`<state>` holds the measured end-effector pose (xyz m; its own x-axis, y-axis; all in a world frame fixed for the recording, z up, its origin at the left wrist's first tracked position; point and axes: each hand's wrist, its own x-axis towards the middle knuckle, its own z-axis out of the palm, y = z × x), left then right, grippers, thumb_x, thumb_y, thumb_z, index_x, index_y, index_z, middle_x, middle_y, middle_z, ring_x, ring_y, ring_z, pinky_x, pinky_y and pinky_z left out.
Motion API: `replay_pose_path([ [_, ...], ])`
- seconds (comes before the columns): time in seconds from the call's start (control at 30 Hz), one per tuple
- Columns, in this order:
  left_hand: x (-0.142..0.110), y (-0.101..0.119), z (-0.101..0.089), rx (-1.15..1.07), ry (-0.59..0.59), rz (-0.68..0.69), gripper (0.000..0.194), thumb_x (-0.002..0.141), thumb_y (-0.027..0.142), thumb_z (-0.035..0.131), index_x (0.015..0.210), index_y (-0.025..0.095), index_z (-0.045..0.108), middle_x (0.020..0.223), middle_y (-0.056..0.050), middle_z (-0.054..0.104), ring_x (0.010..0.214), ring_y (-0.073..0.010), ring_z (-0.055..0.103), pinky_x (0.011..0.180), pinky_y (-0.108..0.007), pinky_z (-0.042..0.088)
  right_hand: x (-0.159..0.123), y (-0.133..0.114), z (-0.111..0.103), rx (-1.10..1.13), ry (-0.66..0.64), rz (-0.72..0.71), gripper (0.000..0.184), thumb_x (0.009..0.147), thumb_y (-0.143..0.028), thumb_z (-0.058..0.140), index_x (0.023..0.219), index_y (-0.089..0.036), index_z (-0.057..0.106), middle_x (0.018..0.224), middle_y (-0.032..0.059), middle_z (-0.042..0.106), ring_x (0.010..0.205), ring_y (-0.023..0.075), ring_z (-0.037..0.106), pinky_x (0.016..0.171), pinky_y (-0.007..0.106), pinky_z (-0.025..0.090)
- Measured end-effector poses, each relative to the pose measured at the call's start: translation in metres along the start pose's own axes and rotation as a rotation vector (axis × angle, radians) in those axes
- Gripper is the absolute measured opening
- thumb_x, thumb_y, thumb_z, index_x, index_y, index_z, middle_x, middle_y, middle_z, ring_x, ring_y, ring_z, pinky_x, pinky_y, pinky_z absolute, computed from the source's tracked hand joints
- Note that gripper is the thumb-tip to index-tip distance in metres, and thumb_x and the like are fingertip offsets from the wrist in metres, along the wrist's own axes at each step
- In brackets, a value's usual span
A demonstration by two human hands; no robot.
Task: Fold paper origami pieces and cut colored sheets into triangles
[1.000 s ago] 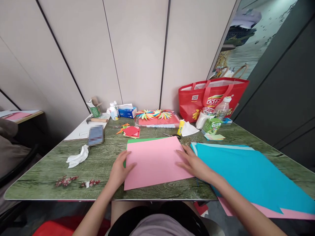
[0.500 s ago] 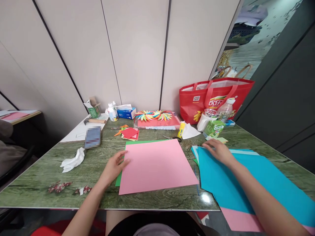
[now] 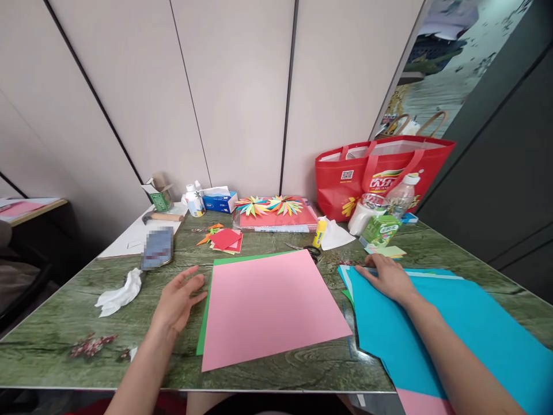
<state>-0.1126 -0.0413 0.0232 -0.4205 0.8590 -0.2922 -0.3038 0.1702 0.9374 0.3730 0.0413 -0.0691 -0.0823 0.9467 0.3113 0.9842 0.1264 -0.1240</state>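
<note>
On the desk (image 3: 69,323), our open right hand (image 3: 394,280) is touching the blue sheets (image 3: 458,317), likely floppy, wanting both edges held. Well apart, our open left hand (image 3: 176,301) is hovering beside the pink sheet (image 3: 272,305), likely light, easily creased.

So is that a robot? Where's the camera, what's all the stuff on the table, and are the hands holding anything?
No robot here! These are a person's bare hands. Every picture comes from one camera worn on that person's head, looking forward and down.

On the green table a pink sheet lies over a green sheet. Big blue sheets are on the right. Farther back are scissors, a yellow tube, colorful paper stars and a red bag.

The left hand is open beside the green sheet, holding nothing. The right hand seems to rest on the blue sheets.
</note>
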Motion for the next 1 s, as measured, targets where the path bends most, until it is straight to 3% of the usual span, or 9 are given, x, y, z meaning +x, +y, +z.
replay_pose_path([
  [0.13,0.001,0.001,0.006,-0.03,-0.103,-0.139,0.037,0.06,0.006,0.068,0.094,0.018,0.057,0.074,-0.002,0.061,0.074,-0.0204,0.062,0.067,-0.043,0.052,0.0,-0.003,0.0,-0.027,-0.028,0.023,0.044,0.077,-0.061,0.037,0.076,-0.02,0.054,0.079,0.006,0.059,0.081,0.0253,0.055,0.069,0.035,0.037],
  [0.3,-0.004,-0.005,0.026,-0.035,-0.22,-0.243,0.038,0.06,0.008,0.07,0.094,0.016,0.054,0.076,-0.005,0.063,0.077,-0.0228,0.064,0.071,-0.043,0.051,0.0,-0.004,-0.002,-0.03,0.005,-0.026,0.044,0.078,-0.06,0.036,0.067,-0.02,0.051,0.077,0.0069,0.058,0.08,0.0251,0.055,0.07,0.035,0.037],
  [0.43,-0.004,-0.012,0.032,0.072,-0.213,-0.111,0.047,0.054,0.02,0.077,0.096,0.015,0.056,0.08,-0.006,0.063,0.077,-0.0199,0.062,0.07,-0.035,0.05,0.001,-0.003,-0.003,0.009,-0.012,-0.036,0.042,0.08,-0.058,0.035,0.072,-0.02,0.052,0.077,0.0053,0.059,0.077,0.0237,0.056,0.07,0.035,0.038],
  [0.57,-0.001,-0.007,0.024,0.129,-0.022,0.111,0.054,0.05,0.033,0.078,0.097,0.015,0.058,0.087,-0.007,0.062,0.083,-0.0191,0.058,0.067,-0.028,0.047,0.001,-0.002,-0.001,-0.033,-0.001,-0.044,0.044,0.08,-0.059,0.034,0.071,-0.021,0.054,0.077,0.0066,0.059,0.083,0.0261,0.055,0.071,0.036,0.038],
  [0.63,0.0,-0.002,0.018,0.081,0.017,0.095,0.053,0.051,0.031,0.077,0.098,0.017,0.057,0.088,-0.006,0.061,0.085,-0.0201,0.058,0.067,-0.031,0.048,0.0,-0.002,-0.001,-0.044,0.023,-0.067,0.045,0.08,-0.059,0.034,0.071,-0.02,0.055,0.08,0.0079,0.059,0.085,0.0261,0.054,0.072,0.036,0.038],
  [0.77,0.0,0.0,0.015,-0.02,-0.079,-0.115,0.044,0.058,0.019,0.072,0.098,0.017,0.056,0.085,-0.006,0.061,0.084,-0.0234,0.059,0.066,-0.043,0.052,-0.002,-0.004,-0.002,-0.016,0.021,-0.072,0.044,0.08,-0.059,0.035,0.074,-0.02,0.054,0.08,0.0073,0.06,0.08,0.0242,0.056,0.07,0.033,0.038],
  [0.87,-0.002,-0.005,0.022,-0.023,-0.143,-0.143,0.039,0.061,0.016,0.07,0.096,0.017,0.056,0.081,-0.005,0.061,0.082,-0.0227,0.061,0.068,-0.045,0.052,-0.002,-0.005,-0.003,0.013,0.0,-0.056,0.043,0.08,-0.059,0.035,0.076,-0.021,0.053,0.076,0.0053,0.061,0.078,0.0236,0.057,0.069,0.032,0.037],
  [0.93,-0.003,-0.012,0.029,0.048,-0.178,-0.085,0.037,0.062,0.02,0.07,0.096,0.017,0.056,0.083,-0.006,0.061,0.083,-0.023,0.061,0.071,-0.045,0.052,-0.001,-0.006,-0.002,0.019,0.002,-0.044,0.043,0.08,-0.06,0.035,0.075,-0.021,0.053,0.075,0.0052,0.061,0.079,0.0239,0.057,0.069,0.033,0.037],
  [1.0,-0.006,-0.02,0.037,0.22,-0.196,0.125,0.036,0.065,0.028,0.068,0.097,0.017,0.056,0.096,-0.01,0.061,0.093,-0.0252,0.059,0.079,-0.046,0.048,-0.001,-0.005,-0.001,0.015,0.019,-0.041,0.045,0.079,-0.061,0.035,0.073,-0.02,0.052,0.075,0.0061,0.06,0.08,0.0247,0.057,0.069,0.033,0.038],
])
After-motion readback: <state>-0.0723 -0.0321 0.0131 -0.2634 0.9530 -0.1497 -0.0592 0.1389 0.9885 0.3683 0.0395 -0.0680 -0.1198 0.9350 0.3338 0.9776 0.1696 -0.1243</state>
